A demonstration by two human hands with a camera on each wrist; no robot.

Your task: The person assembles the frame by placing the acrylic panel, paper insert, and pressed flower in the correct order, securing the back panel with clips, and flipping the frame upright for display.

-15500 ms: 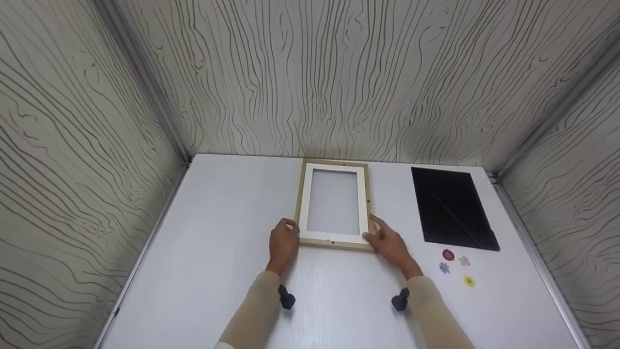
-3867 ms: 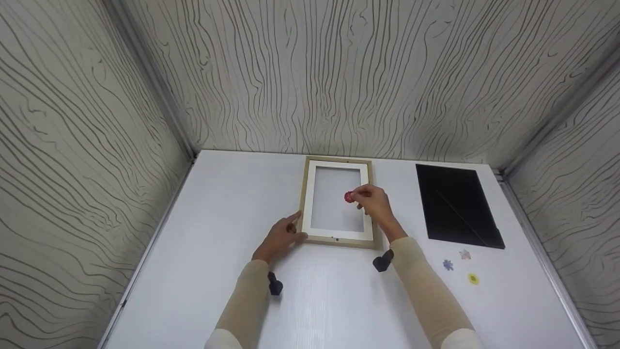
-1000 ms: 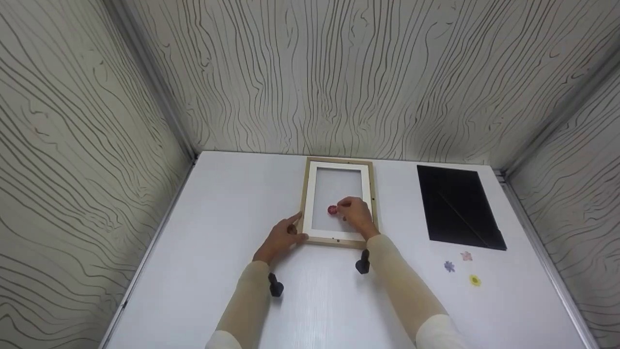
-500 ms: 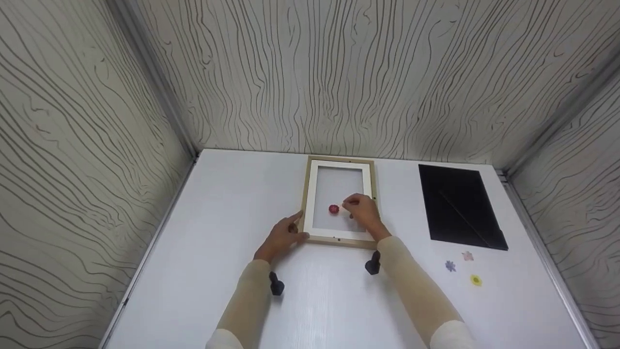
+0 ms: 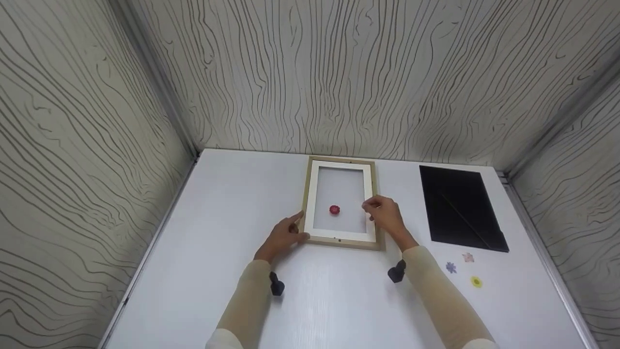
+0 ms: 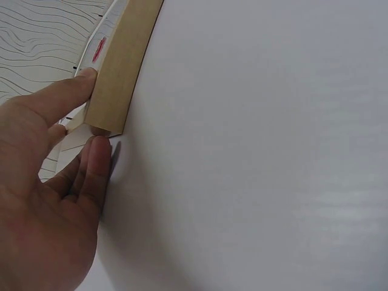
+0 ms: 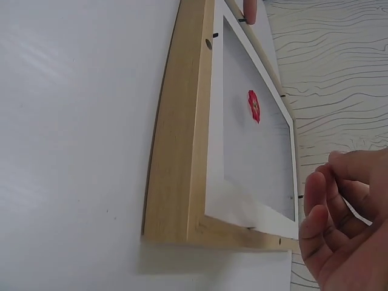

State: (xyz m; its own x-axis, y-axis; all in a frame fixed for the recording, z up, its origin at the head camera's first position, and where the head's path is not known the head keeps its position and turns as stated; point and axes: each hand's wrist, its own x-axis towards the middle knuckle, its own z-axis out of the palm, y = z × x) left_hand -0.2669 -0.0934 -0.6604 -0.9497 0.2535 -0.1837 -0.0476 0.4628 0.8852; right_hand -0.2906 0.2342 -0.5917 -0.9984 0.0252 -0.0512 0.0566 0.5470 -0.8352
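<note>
A light wooden picture frame [image 5: 379,242] with a white inner border lies near the back of the white table. Inside its opening, a red dried flower [image 5: 334,210] rests on the clear pane, below the middle. My left hand [image 5: 281,237] grips the frame's near left corner, thumb and fingers on different sides of the wood in the left wrist view. Over the frame's right side hovers my right hand [image 5: 387,215], its thumb and fingertips drawn together. Nothing shows between those fingers in the right wrist view, where the red flower [image 7: 253,107] lies apart from them.
A black backing board [image 5: 464,208] lies at the back right. In front of it are a pink flower [image 5: 468,257], a purple flower [image 5: 451,267] and a yellow flower [image 5: 476,281]. Patterned panels [image 5: 310,77] wall in the table behind and at the sides.
The red flower came from the group at the right into the frame, where my right hand let it go. That hand has since moved right. My left hand stays at the frame's corner.
</note>
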